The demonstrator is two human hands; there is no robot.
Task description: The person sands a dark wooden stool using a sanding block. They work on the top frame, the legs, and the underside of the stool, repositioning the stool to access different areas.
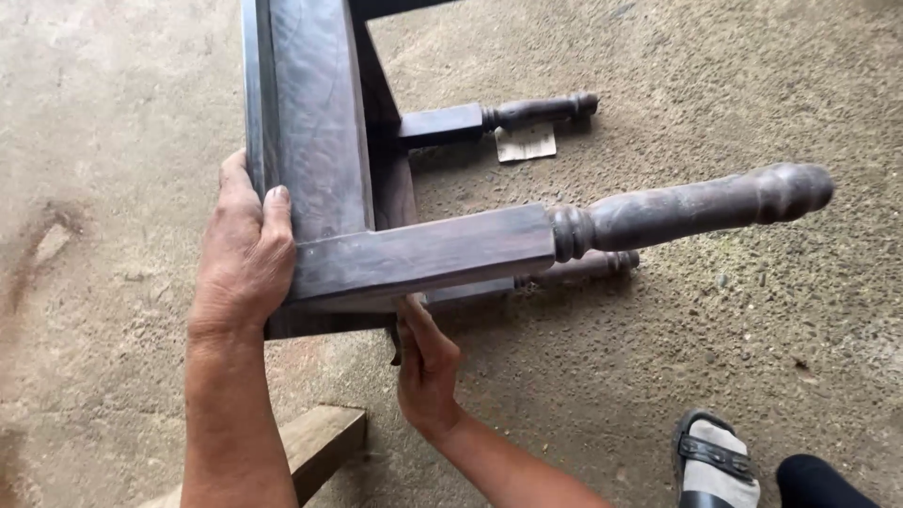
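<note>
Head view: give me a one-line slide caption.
Left hand and right hand grip a dark wooden table frame tipped sideways, turned legs pointing out over the concrete floor.

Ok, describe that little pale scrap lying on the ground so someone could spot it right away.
Start at the dark wooden furniture frame tipped on its side on the concrete floor. Follow its farthest turned leg, near the top of the view. Just below that leg lies the scrap: flat, pale and roughly rectangular, the only light thing among the dark legs.

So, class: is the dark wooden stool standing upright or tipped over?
Tipped over. The stool lies on its side, its turned legs pointing sideways above the concrete floor.
</note>
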